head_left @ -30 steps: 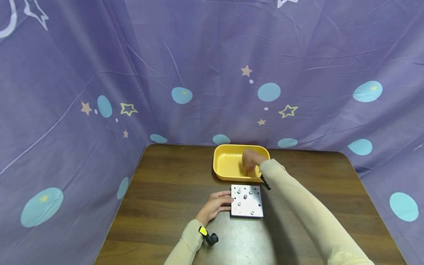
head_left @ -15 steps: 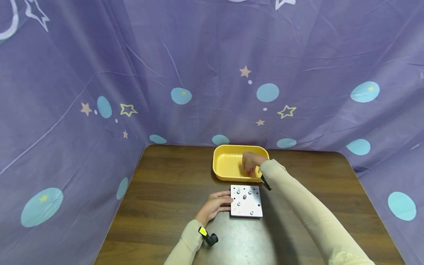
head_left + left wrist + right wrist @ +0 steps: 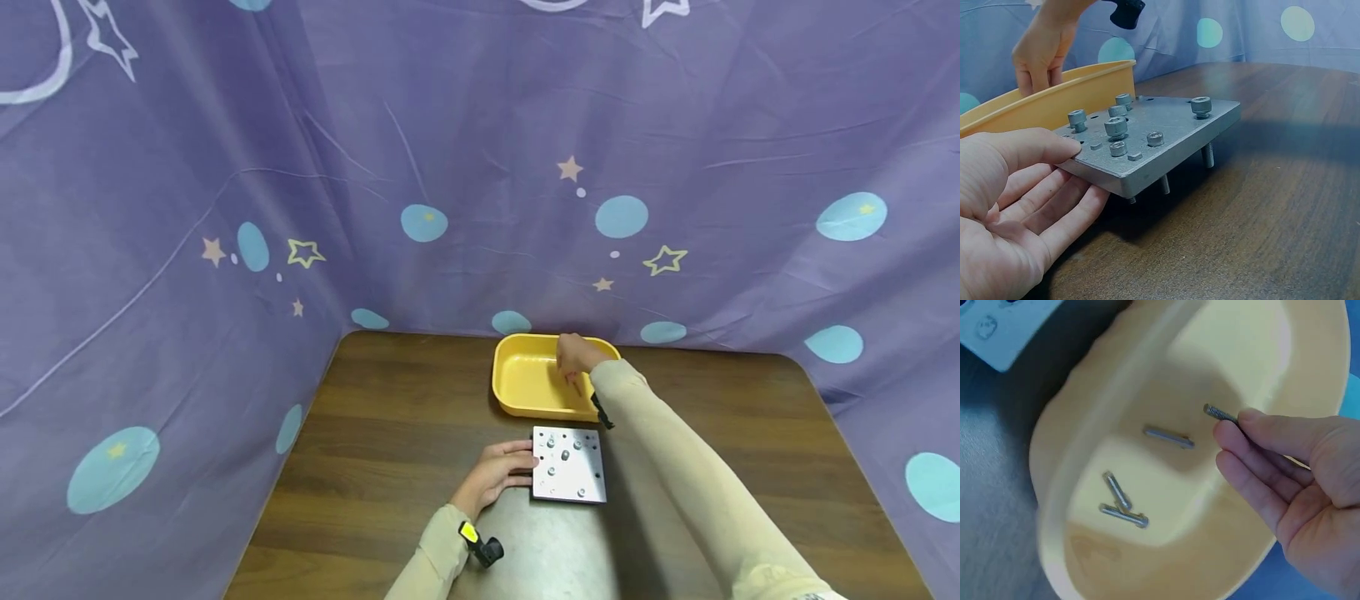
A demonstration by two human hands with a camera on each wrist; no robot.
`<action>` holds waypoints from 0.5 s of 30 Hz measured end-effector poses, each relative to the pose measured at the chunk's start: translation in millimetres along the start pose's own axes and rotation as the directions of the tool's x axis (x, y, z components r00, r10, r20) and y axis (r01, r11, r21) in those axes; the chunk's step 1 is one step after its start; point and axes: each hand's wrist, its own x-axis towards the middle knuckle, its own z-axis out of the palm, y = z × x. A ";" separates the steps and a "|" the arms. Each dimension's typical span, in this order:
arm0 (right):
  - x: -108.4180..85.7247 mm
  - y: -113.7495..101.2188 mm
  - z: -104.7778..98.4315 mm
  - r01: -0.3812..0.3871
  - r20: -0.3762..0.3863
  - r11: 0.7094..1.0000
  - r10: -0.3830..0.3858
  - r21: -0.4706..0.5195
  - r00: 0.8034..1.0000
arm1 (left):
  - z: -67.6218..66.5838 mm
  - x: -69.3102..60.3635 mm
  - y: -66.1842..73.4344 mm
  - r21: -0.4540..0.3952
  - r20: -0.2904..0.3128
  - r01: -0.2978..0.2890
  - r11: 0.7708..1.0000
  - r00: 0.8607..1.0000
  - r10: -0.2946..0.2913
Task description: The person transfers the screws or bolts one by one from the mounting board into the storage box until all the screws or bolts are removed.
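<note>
My left hand [image 3: 1016, 206] grips the near corner edge of a square metal plate [image 3: 567, 483], thumb on top and fingers underneath. Several socket head bolts [image 3: 1116, 127] stand in the plate, some raised, and their threaded shanks poke out below it. The plate is held above the table, slightly tilted in the left wrist view. Over the yellow tray [image 3: 517, 411], my right hand [image 3: 1310, 469] pinches a bolt [image 3: 1218, 413] between thumb and forefinger. Only its threaded end shows; the fingers hide the rest. Three loose bolts [image 3: 1169, 437] lie on the tray's floor.
The tray stands at the back of the brown wooden table [image 3: 397, 433], just behind the plate. A purple patterned curtain [image 3: 450, 167] hangs along the back and sides. Each wrist wears a strapped device, the left one a black camera [image 3: 489, 552].
My right hand has risen a little inside the tray, its fingers lifting off the floor. My left hand keeps its hold on the plate. The head view has shifted slightly.
</note>
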 end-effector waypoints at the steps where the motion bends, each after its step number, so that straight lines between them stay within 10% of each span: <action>1: 0.1 0.6 1.8 -0.009 0.003 1.000 0.009 -0.007 1.000 | 0.7 -0.2 -0.1 -0.002 -0.001 0.004 1.000 1.000 -0.004; 7: 4.7 8.8 9.2 -0.064 0.041 0.997 0.062 0.040 0.997 | 3.2 0.5 -1.3 -0.004 0.001 0.011 1.000 1.000 -0.011; 15: -0.3 5.6 0.9 0.048 -0.045 0.997 -0.051 -0.064 0.998 | -1.5 2.0 -2.5 0.001 0.015 -0.001 1.000 1.000 0.001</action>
